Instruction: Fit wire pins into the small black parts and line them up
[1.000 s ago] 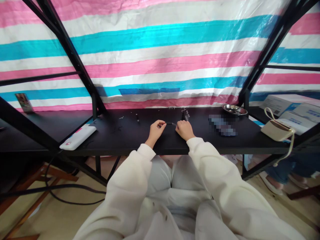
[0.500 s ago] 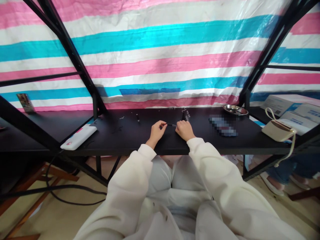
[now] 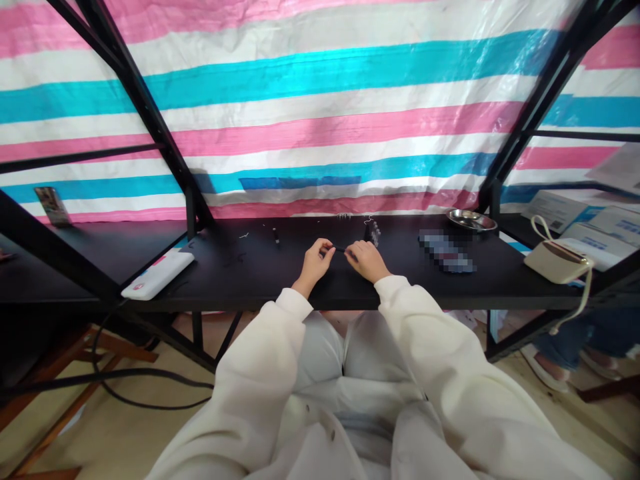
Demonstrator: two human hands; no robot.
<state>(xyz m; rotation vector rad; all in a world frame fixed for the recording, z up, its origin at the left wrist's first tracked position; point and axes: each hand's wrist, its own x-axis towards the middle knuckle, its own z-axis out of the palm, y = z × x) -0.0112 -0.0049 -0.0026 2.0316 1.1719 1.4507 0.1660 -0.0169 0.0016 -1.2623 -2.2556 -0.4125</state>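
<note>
Both of my hands are over the black tabletop, holding a slim black pen level between them. My left hand pinches its left end between thumb and fingers. Closed round the right end is my right hand, which hides that part of the pen. Just beyond the right hand stands a cluster of small dark and clear pieces. A short black piece with a pale end lies to the left of my hands. Tiny pale coiled bits lie along the back edge.
To the left lies a white power-strip-like block. At the right are a blurred-out patterned item, a round metal dish and a beige pouch with a strap. Black frame posts rise beside a striped sheet.
My right hand has moved slightly left along the pen, closing the gap to the left hand. The light, thin section that showed between them is now covered. The left hand stays almost still.
</note>
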